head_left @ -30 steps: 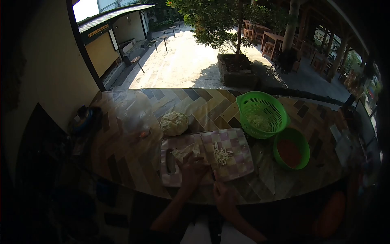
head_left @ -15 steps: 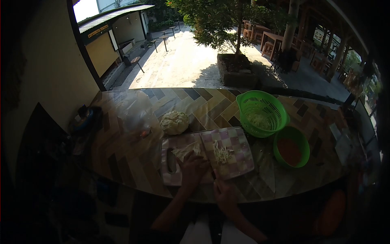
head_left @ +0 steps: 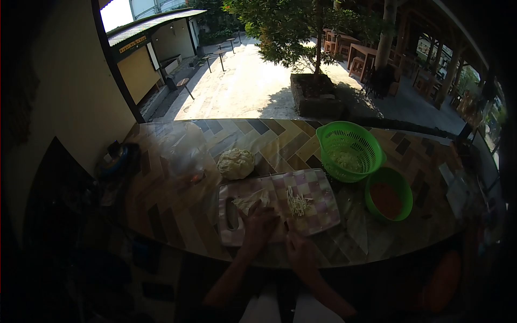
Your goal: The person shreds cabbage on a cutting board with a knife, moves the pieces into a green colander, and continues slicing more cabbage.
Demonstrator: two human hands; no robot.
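A checkered cutting board [head_left: 318, 226] lies near the table's front edge. On its left half, my left hand [head_left: 260, 223] presses down on pale cabbage leaves [head_left: 250, 200] with bent fingers. My right hand [head_left: 299, 248] is closed around the handle of a knife [head_left: 287, 227], just right of the left fingers; the dim light makes its blade hard to see. Thin shreds of cabbage [head_left: 297, 203] lie in a small pile right of the knife. A larger pale cabbage [head_left: 236, 163] rests on the table behind the board.
Right of the board stand a green colander [head_left: 326, 148] with pale shreds inside and a green bowl [head_left: 406, 207] with orange contents. A clear plastic bag [head_left: 186, 148] lies at the left of the table [head_left: 172, 226]. Beyond are a planter [head_left: 315, 105] and a paved yard.
The whole view has shifted slightly to the right and down. Both hands stay at nearly the same place on the board, with the knife still in my right hand.
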